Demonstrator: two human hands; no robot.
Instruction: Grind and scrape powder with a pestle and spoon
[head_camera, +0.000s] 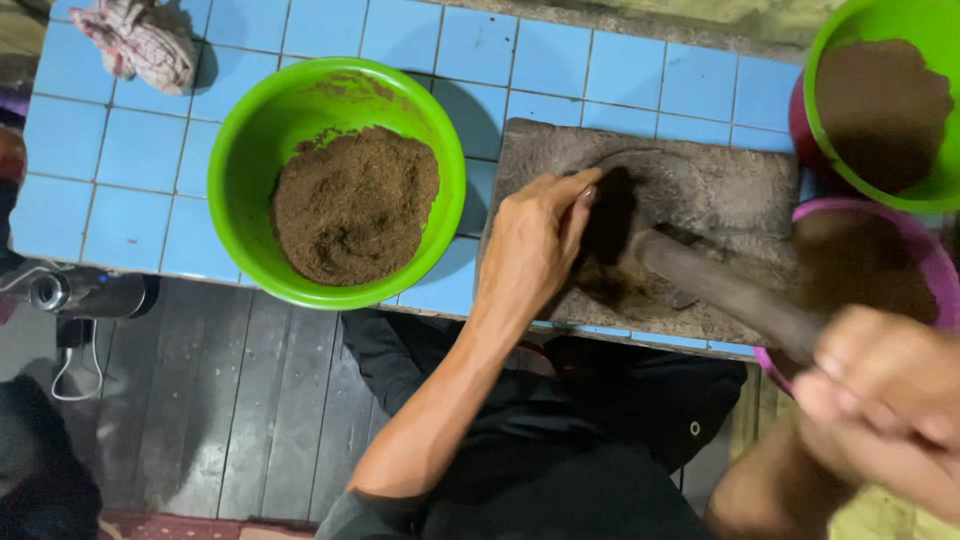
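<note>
1. The left hand (530, 250) lies on the stone slab (700, 180), fingers pressed together and curled, their tips touching a small dark heap (607, 225) of ground stuff.
2. The heap looks dark brown, nearly black, moist and clumped; it sits in a worn, shallow hollow near the slab's middle, with a thinner smear trailing toward the slab's near edge.
3. The right hand (880, 395), blurred, is wrapped around the near end of a dark pestle (720, 285); the fingers are closed on it, though the blur hides how each one lies.
4. The pestle slants from that hand up to the heap, its far end resting just beside the left fingertips.
5. The slab is grey, rough and rectangular, set at the near edge of the blue tiled tabletop (140, 150), toward its right side.
6. Left of the slab, touching or nearly so, stands a green bowl (240, 160) holding a mound of drier, lighter brown powder (355, 205).
7. At the far right corner a second green bowl (850, 30) holds dark powder; a purple bowl (935, 265) sits just right of the slab.
8. A crumpled cloth (140, 40) lies at the far left corner.
</note>
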